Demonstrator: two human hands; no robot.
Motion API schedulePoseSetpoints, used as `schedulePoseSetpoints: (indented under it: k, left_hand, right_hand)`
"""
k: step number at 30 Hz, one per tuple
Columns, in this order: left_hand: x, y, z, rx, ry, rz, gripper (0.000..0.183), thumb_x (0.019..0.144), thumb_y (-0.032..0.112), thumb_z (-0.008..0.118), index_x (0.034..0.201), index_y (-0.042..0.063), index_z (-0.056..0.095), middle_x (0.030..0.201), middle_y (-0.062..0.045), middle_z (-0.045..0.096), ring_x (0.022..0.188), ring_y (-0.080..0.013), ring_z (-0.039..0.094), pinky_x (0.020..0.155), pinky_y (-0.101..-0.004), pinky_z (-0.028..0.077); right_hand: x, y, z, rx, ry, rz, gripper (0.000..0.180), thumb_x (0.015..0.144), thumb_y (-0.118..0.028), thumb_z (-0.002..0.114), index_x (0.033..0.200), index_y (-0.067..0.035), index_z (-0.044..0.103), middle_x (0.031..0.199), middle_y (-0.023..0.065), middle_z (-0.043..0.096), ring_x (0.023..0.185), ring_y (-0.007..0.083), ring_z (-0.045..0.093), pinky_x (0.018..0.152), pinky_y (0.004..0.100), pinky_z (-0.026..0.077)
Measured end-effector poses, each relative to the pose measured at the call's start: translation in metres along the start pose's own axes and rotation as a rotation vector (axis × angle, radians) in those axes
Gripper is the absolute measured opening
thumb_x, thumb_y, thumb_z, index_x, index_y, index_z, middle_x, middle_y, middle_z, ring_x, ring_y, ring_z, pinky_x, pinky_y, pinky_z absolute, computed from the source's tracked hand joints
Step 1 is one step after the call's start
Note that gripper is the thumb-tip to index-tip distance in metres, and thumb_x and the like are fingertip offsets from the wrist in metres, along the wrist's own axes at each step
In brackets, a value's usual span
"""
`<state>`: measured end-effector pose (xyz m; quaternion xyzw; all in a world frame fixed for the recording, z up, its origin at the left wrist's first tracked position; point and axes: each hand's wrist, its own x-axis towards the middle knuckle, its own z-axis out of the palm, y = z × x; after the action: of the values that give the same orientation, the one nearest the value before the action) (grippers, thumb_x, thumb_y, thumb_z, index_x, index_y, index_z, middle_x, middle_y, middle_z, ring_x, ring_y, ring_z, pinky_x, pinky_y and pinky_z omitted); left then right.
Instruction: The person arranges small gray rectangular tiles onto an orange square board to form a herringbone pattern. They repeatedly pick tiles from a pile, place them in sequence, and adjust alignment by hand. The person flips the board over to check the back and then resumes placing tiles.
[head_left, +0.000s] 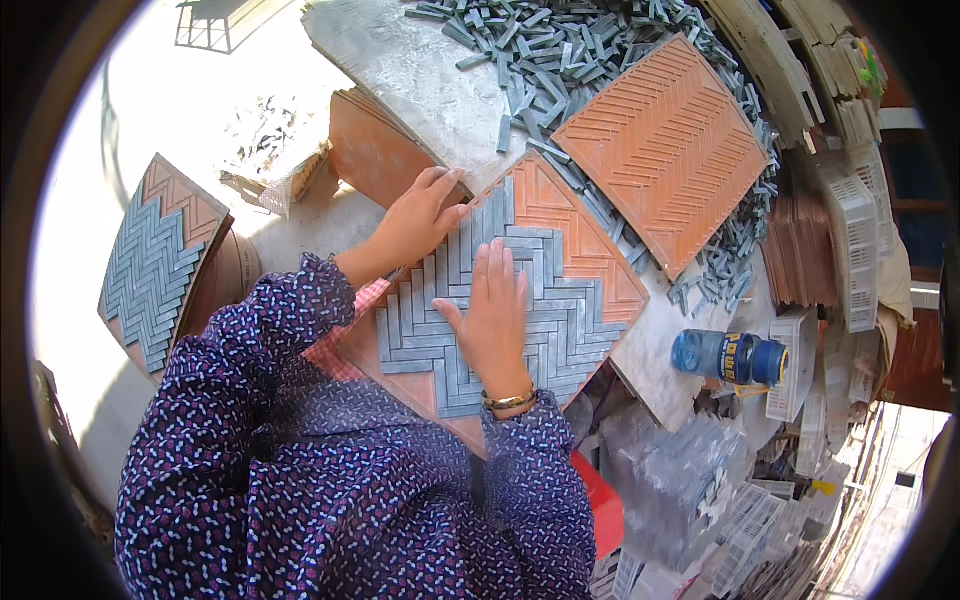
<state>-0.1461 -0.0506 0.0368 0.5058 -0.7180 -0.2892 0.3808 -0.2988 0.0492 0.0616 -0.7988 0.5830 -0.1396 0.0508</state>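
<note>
An orange slotted tray (581, 244) lies tilted in front of me, much of it filled with grey stone strips (442, 292) in a herringbone pattern. My right hand (491, 319) rests flat on the strips near the middle, fingers pointing away from me. At the tray's upper left edge is my left hand (420, 217), palm down, fingers bent slightly over the rim; I cannot tell whether it grips anything. Beyond the tray's upper right side a second orange tray (664, 150), with bare herringbone slots, lies partly on a heap of loose grey strips (555, 60).
Another partly filled tray (154, 262) is at the left on a round support. A blue bottle (727, 356) lies at the right near plastic crates (791, 367). Stacked orange boards (382, 146) stand beyond my left hand. A plastic-wrapped bundle (660, 472) sits at lower right.
</note>
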Motion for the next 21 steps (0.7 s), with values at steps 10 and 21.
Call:
schedulePoseSetpoints:
  k: [10, 21]
  left_hand:
    - [0.014, 0.014, 0.008, 0.011, -0.041, -0.181, 0.038, 0.083, 0.029, 0.061, 0.105, -0.001, 0.052, 0.094, -0.017, 0.06, 0.089, -0.0317, 0.06, 0.076, -0.0362, 0.047]
    - [0.018, -0.009, 0.029, -0.458, -0.387, -0.547, 0.04, 0.082, 0.033, 0.065, 0.087, -0.007, 0.062, 0.07, -0.004, 0.057, 0.066, -0.0108, 0.051, 0.058, -0.0295, 0.043]
  right_hand:
    - [0.002, -0.001, -0.001, -0.04, -0.012, 0.028, 0.079, 0.08, -0.047, 0.059, 0.135, 0.004, 0.034, 0.143, 0.0205, 0.031, 0.133, 0.0348, 0.029, 0.104, 0.0561, 0.021]
    - [0.017, 0.012, -0.003, -0.003, -0.019, -0.012, 0.077, 0.079, -0.042, 0.062, 0.135, 0.003, 0.034, 0.143, 0.0199, 0.032, 0.133, 0.0337, 0.029, 0.105, 0.0572, 0.019]
